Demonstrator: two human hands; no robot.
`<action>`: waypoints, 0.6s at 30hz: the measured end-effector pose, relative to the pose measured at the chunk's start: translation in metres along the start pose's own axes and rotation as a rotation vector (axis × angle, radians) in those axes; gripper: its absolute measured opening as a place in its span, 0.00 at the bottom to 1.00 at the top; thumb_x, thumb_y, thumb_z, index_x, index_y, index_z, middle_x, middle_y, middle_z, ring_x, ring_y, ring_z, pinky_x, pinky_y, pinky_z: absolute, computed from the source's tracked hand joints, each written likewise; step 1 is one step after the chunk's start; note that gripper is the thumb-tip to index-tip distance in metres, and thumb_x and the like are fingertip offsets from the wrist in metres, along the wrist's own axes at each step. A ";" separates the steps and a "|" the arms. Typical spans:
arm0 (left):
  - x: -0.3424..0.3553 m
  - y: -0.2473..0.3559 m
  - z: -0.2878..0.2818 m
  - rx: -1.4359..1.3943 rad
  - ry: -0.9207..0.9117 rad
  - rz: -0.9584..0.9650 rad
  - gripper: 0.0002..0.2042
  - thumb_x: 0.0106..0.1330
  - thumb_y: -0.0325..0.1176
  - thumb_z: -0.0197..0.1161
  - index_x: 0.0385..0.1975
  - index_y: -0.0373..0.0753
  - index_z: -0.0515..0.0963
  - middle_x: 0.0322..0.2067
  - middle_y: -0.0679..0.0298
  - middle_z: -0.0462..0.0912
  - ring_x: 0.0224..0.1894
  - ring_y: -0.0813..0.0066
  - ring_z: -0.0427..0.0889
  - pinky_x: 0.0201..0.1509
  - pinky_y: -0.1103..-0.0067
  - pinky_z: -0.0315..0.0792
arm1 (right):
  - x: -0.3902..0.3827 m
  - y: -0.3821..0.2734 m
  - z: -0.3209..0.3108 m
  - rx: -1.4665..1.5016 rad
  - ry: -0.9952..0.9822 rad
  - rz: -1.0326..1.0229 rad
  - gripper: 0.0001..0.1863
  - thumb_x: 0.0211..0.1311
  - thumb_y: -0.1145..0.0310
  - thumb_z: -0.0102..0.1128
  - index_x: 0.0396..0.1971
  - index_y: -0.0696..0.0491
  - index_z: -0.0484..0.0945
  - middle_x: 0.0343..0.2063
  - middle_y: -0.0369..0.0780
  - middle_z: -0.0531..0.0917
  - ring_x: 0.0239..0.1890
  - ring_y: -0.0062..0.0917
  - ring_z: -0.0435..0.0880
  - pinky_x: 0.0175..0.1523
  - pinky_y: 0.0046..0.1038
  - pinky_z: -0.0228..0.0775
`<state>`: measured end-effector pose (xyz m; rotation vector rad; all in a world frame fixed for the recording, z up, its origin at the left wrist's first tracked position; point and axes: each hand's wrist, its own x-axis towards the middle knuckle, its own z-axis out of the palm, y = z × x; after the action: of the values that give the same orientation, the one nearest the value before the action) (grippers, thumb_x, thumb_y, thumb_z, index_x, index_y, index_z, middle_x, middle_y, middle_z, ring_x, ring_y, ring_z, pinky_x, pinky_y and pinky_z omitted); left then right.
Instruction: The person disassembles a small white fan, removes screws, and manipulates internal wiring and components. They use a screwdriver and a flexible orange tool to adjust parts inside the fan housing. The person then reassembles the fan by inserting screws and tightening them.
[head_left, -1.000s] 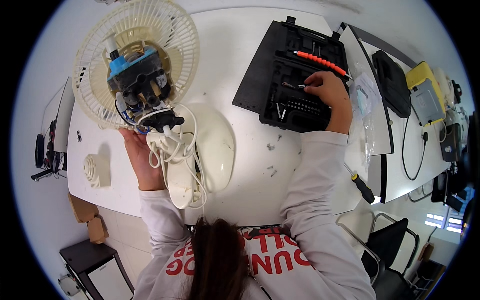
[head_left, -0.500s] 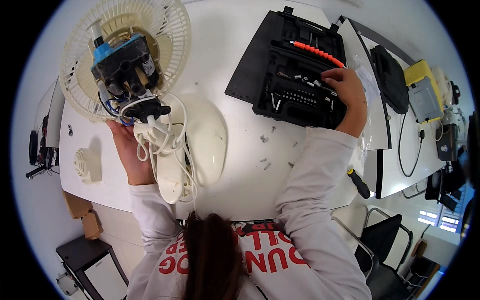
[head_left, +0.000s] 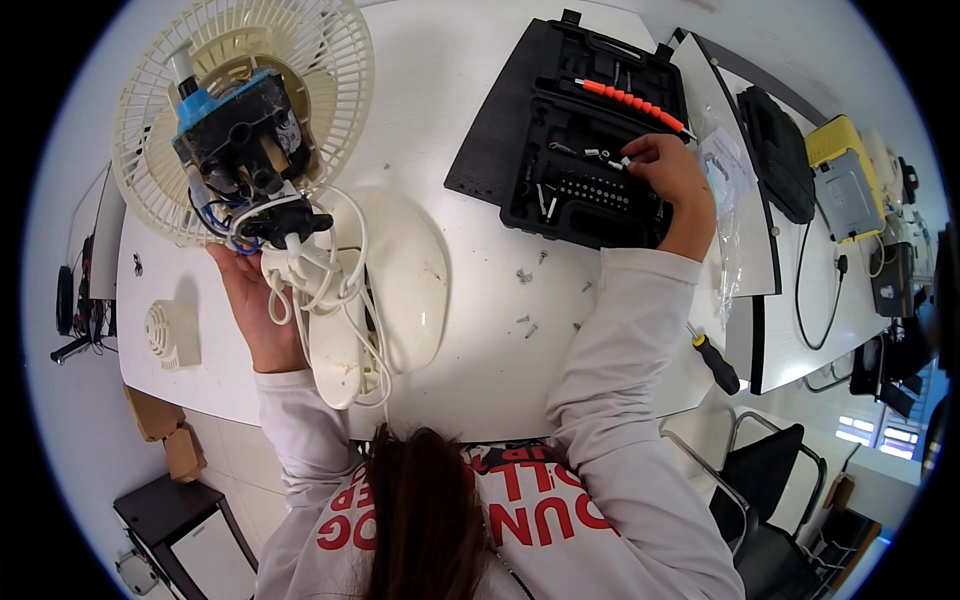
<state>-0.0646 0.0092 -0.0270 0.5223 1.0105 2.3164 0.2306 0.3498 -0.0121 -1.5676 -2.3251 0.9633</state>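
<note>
An opened electric fan stands tilted at the left, its cream grille [head_left: 345, 110] facing away and its dark motor housing [head_left: 250, 130] exposed. White cable loops hang over the neck and the cream base [head_left: 410, 290]. My left hand [head_left: 258, 315] is closed around the fan's neck from the left, its fingertips partly hidden behind it. Over the black tool case [head_left: 535, 215] at the right, my right hand [head_left: 678, 185] is bent with thumb and fingers pinched together. A small silver piece shows at those fingertips; I cannot make out its kind. Rows of bits [head_left: 595, 190] lie just below.
An orange flexible shaft [head_left: 630, 98] lies across the case. Several loose screws [head_left: 524, 276] are scattered mid-table. A cream vented cover [head_left: 172, 333] sits at the left. A yellow-and-black screwdriver [head_left: 715, 362] lies by the right table edge, near a chair [head_left: 765, 470].
My right hand has shifted slightly left and its fingertips have come down among the small pieces in the case. My left hand keeps its hold on the fan.
</note>
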 end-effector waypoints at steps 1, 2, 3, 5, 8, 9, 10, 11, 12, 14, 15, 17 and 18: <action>0.000 0.000 0.001 0.019 0.028 0.007 0.20 0.72 0.50 0.43 0.52 0.42 0.69 0.43 0.69 0.77 0.47 0.76 0.75 0.53 0.76 0.69 | -0.001 0.000 0.000 0.010 -0.003 0.006 0.14 0.50 0.76 0.62 0.40 0.54 0.81 0.32 0.39 0.82 0.39 0.24 0.80 0.46 0.25 0.70; 0.000 0.000 0.004 0.036 0.058 0.015 0.20 0.72 0.50 0.43 0.52 0.42 0.69 0.43 0.69 0.77 0.47 0.76 0.75 0.53 0.76 0.69 | -0.006 -0.006 -0.002 0.017 -0.006 0.010 0.14 0.51 0.76 0.61 0.40 0.54 0.81 0.32 0.39 0.82 0.39 0.23 0.80 0.46 0.25 0.69; 0.000 -0.001 0.005 0.053 0.088 0.023 0.20 0.72 0.50 0.43 0.52 0.42 0.69 0.43 0.69 0.77 0.47 0.76 0.75 0.53 0.76 0.69 | -0.011 -0.010 -0.004 0.025 -0.009 0.015 0.13 0.53 0.75 0.60 0.41 0.53 0.81 0.33 0.39 0.82 0.39 0.23 0.79 0.46 0.24 0.69; 0.001 0.000 0.001 0.030 0.019 0.018 0.20 0.72 0.50 0.42 0.52 0.42 0.69 0.43 0.68 0.77 0.47 0.75 0.76 0.53 0.75 0.70 | -0.016 -0.013 -0.007 0.158 -0.022 -0.058 0.12 0.55 0.73 0.61 0.41 0.52 0.81 0.35 0.39 0.82 0.40 0.23 0.79 0.46 0.25 0.70; -0.002 0.000 0.009 0.059 0.047 0.028 0.21 0.73 0.50 0.41 0.52 0.41 0.68 0.45 0.66 0.77 0.48 0.74 0.76 0.53 0.74 0.70 | -0.029 -0.030 -0.015 0.298 -0.015 -0.218 0.12 0.57 0.73 0.59 0.42 0.53 0.80 0.35 0.36 0.81 0.40 0.21 0.78 0.46 0.23 0.69; -0.003 0.001 0.012 0.081 0.077 0.034 0.21 0.73 0.50 0.40 0.52 0.41 0.68 0.46 0.65 0.77 0.48 0.73 0.76 0.53 0.74 0.70 | -0.035 -0.038 -0.017 0.337 -0.008 -0.280 0.12 0.57 0.74 0.59 0.43 0.54 0.79 0.35 0.35 0.81 0.40 0.20 0.78 0.46 0.22 0.68; -0.001 0.001 0.009 0.042 0.035 0.028 0.22 0.73 0.50 0.40 0.52 0.40 0.68 0.47 0.64 0.77 0.49 0.72 0.76 0.53 0.74 0.70 | -0.038 -0.045 -0.021 0.402 0.002 -0.333 0.12 0.58 0.74 0.58 0.43 0.54 0.78 0.35 0.35 0.80 0.40 0.19 0.77 0.46 0.21 0.68; 0.000 0.001 0.010 0.004 -0.008 0.018 0.22 0.73 0.50 0.39 0.52 0.40 0.68 0.48 0.64 0.77 0.49 0.72 0.76 0.54 0.74 0.70 | -0.041 -0.050 -0.025 0.466 0.011 -0.384 0.12 0.58 0.75 0.57 0.43 0.55 0.77 0.35 0.34 0.80 0.40 0.18 0.77 0.47 0.20 0.68; 0.001 0.002 0.012 -0.034 -0.050 0.008 0.22 0.73 0.50 0.39 0.53 0.39 0.68 0.48 0.63 0.77 0.49 0.72 0.76 0.54 0.74 0.70 | -0.044 -0.053 -0.027 0.530 0.020 -0.434 0.12 0.58 0.75 0.57 0.44 0.55 0.76 0.35 0.33 0.79 0.40 0.18 0.77 0.47 0.19 0.67; -0.001 -0.001 0.012 0.037 -0.030 0.046 0.22 0.73 0.49 0.40 0.55 0.40 0.65 0.50 0.64 0.75 0.51 0.72 0.74 0.56 0.73 0.68 | -0.049 -0.058 -0.029 0.670 -0.010 -0.502 0.12 0.57 0.76 0.56 0.42 0.56 0.74 0.36 0.34 0.77 0.42 0.18 0.76 0.50 0.19 0.64; 0.001 -0.002 0.001 -0.001 -0.139 0.042 0.21 0.73 0.48 0.40 0.59 0.42 0.63 0.52 0.65 0.73 0.54 0.72 0.72 0.59 0.73 0.65 | -0.051 -0.061 -0.031 0.742 -0.024 -0.539 0.12 0.56 0.76 0.56 0.42 0.57 0.73 0.36 0.35 0.76 0.43 0.18 0.75 0.51 0.18 0.63; 0.005 -0.003 -0.016 -0.100 -0.305 0.036 0.22 0.74 0.47 0.40 0.63 0.44 0.59 0.55 0.66 0.70 0.57 0.72 0.69 0.62 0.73 0.62 | -0.055 -0.066 -0.032 0.818 -0.013 -0.629 0.13 0.54 0.78 0.58 0.41 0.56 0.72 0.37 0.36 0.76 0.43 0.19 0.75 0.52 0.19 0.63; 0.006 -0.004 -0.021 -0.110 -0.330 0.036 0.22 0.74 0.47 0.40 0.63 0.44 0.59 0.55 0.66 0.70 0.57 0.72 0.69 0.62 0.73 0.62 | -0.058 -0.067 -0.033 0.856 -0.009 -0.672 0.13 0.53 0.79 0.58 0.40 0.56 0.72 0.38 0.37 0.76 0.43 0.20 0.75 0.53 0.20 0.63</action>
<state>-0.0798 0.0038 -0.0427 0.8492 0.7174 2.2055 0.2195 0.2967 0.0652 -0.4153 -1.7921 1.4459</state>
